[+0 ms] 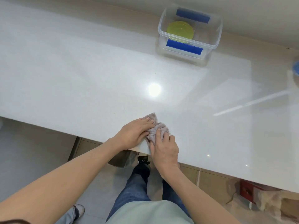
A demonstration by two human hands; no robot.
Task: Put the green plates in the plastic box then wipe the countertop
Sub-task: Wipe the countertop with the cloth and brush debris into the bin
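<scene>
Both hands work a cloth (156, 126) at the near edge of the countertop (80, 81), around six o'clock in the view. Left hand (135, 132) lies flat with fingers spread, pinning the cloth's far part; right hand (165, 147) curls round the near bunch, fingers closed on it. It looks soft and limp, light, easily crumpled (best held by a gathered handful). Its long axis runs from eleven o'clock toward five, one corner pointing away. Green plates (180, 30) already sit inside the plastic box (216, 39) at one o'clock, well apart; how many is hard to tell through the glare.
</scene>
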